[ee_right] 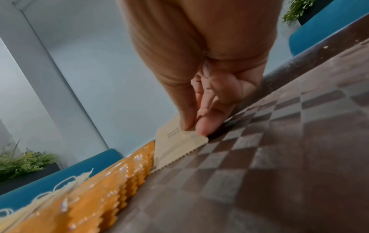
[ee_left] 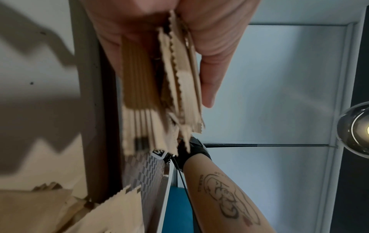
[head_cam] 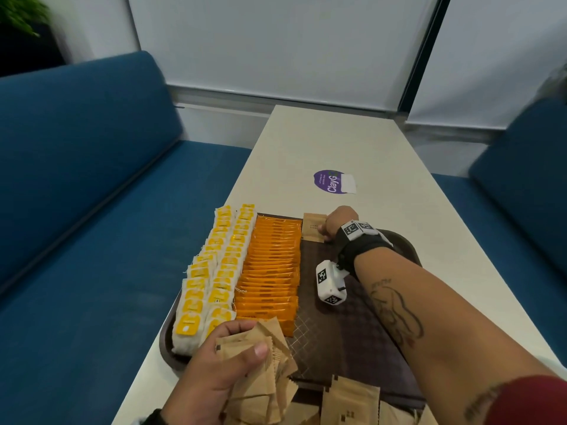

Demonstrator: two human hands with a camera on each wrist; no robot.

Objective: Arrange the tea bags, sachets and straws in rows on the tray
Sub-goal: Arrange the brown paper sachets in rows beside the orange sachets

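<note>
Right hand (head_cam: 339, 223) is pinching one brown sachet (head_cam: 313, 227) at the tray's (head_cam: 352, 332) far edge; left hand (head_cam: 221, 372) is gripping a sachet bundle (head_cam: 267, 372) near the near edge

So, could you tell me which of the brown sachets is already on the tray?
The single brown sachet at the tray's far edge, beside the orange row, pinched by the right hand; the rest are bunched in the left hand.

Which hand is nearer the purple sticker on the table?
Right. The right hand sits at the tray's far edge, just short of the sticker, pinching a brown sachet. The left hand holds sachets at the near edge.
</note>
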